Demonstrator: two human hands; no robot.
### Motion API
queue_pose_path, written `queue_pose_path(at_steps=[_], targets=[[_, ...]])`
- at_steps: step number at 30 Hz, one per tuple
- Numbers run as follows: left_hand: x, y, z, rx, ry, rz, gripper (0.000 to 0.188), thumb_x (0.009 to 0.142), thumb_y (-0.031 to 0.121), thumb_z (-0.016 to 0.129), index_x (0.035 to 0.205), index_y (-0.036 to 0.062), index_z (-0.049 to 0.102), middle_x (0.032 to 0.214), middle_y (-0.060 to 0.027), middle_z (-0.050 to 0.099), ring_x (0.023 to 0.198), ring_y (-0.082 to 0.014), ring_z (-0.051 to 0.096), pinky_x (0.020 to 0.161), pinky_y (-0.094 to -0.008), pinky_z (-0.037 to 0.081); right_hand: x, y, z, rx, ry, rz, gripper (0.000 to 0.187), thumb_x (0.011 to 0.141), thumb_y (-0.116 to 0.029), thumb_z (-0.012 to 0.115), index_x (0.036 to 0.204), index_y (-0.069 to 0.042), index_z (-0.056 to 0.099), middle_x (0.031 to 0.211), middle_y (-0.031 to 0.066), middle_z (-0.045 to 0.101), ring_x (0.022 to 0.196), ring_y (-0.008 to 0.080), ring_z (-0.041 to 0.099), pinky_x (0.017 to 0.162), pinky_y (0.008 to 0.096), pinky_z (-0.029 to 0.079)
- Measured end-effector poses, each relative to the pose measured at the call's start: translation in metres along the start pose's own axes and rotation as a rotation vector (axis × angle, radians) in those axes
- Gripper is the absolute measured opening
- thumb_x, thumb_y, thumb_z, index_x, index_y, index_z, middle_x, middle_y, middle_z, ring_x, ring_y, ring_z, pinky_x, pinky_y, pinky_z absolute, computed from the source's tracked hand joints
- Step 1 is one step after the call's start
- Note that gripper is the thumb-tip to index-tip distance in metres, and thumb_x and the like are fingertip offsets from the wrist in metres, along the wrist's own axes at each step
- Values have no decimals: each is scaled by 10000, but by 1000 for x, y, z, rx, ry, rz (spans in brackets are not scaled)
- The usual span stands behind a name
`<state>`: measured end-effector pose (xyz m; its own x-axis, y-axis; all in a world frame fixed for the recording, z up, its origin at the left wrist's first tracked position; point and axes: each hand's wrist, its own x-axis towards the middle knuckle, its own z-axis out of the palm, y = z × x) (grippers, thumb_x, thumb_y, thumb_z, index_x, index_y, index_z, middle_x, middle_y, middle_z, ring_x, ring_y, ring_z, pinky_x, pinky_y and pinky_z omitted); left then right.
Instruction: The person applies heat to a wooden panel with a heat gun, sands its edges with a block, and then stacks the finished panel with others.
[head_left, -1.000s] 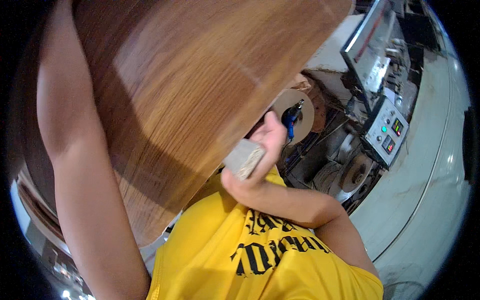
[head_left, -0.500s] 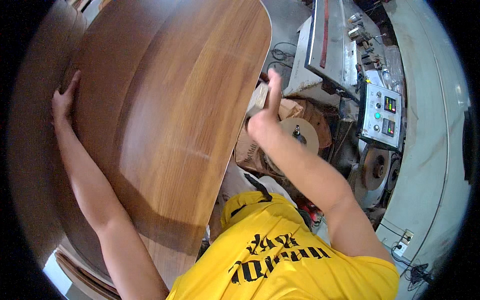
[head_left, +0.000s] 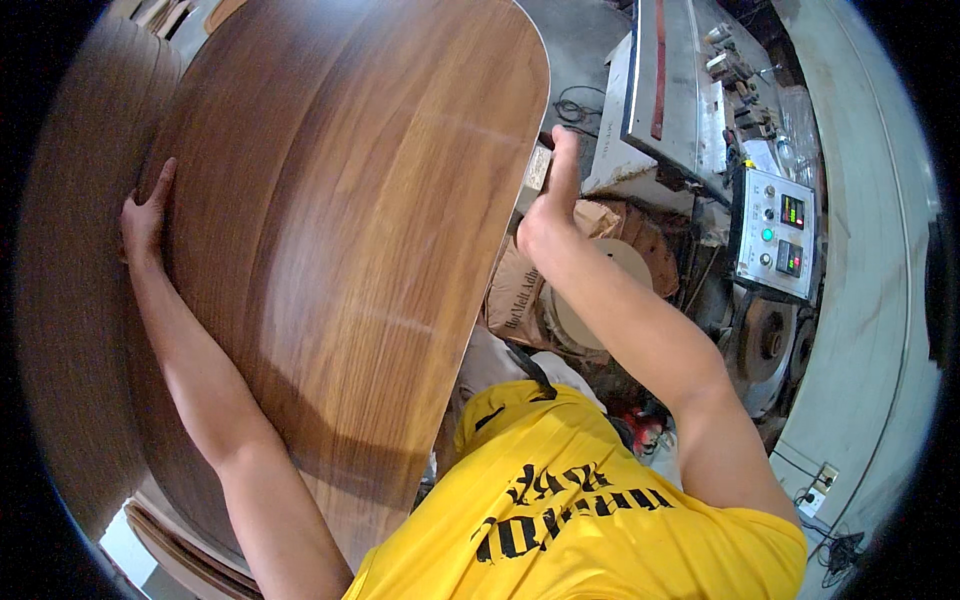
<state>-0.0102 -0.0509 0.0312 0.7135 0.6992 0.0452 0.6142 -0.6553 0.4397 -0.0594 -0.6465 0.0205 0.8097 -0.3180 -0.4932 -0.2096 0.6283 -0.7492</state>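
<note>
A large brown wood-grain board (head_left: 380,230) with a rounded far corner stands in front of me, its long pale edge toward my right. My left hand (head_left: 146,222) is at the board's left side, thumb up along the face, fingers curled around the side and partly hidden. My right hand (head_left: 562,185) holds a small pale rectangular block (head_left: 536,178) against the board's right edge, fingers bent behind it.
More wood-grain boards (head_left: 75,250) stand at the left. Right of me are a grey machine table (head_left: 685,90), a control box (head_left: 775,235) with lit displays, a brown paper sack (head_left: 515,285) and a round disc (head_left: 590,315). Cables (head_left: 840,550) hang at the lower right.
My right hand and the block have moved slightly farther away along the board's edge. The whole view has shifted a little, so things appear farther right. My left hand keeps its place on the board.
</note>
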Motion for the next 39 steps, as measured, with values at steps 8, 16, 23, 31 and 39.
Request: queue_pose_path(at_steps=[8, 16, 23, 31, 39], targets=[[-5, 8, -4, 68, -4, -31, 1608, 577, 1065, 783, 1759, 36, 427, 1787, -255, 456, 1696, -462, 342, 1364, -733, 70, -25, -1, 3, 0, -32, 72, 499, 1053, -591, 615, 1293, -173, 488, 1204, 46, 536, 1178, 234, 569, 1094, 459, 460], [-8, 11, -5, 128, -1, -42, 1589, 582, 1067, 779, 1766, 66, 430, 1789, -252, 452, 1697, -454, 339, 1361, -737, 80, -72, -1, 5, 67, 26, 214, 551, 1030, -660, 648, 1241, -150, 649, 1228, 29, 707, 1180, 251, 671, 1068, 456, 517], [-6, 7, 0, 25, 2, -21, 1594, 599, 1054, 789, 1764, 32, 414, 1790, -259, 446, 1693, -443, 351, 1383, -686, 121, -101, 8, 0, 84, 42, 220, 455, 1044, -600, 669, 1200, -173, 688, 1164, 5, 735, 1121, 230, 720, 1017, 427, 569], [2, 5, -2, -125, -111, 21, 1481, 692, 884, 917, 1726, -59, 430, 1751, -262, 498, 1605, -418, 500, 1346, -565, 363, -119, 50, -24, 179, 123, 256, 400, 1062, -510, 656, 1226, -146, 621, 1206, 32, 640, 1159, 197, 621, 1049, 409, 510], [8, 1, -7, -123, -155, 92, 1390, 795, 868, 863, 1693, -111, 454, 1703, -275, 555, 1554, -429, 553, 1307, -526, 415, -158, 78, -27, -73, 96, -86, 418, 1104, -420, 573, 1345, -82, 522, 1231, 83, 530, 1177, 242, 523, 1131, 420, 422]])
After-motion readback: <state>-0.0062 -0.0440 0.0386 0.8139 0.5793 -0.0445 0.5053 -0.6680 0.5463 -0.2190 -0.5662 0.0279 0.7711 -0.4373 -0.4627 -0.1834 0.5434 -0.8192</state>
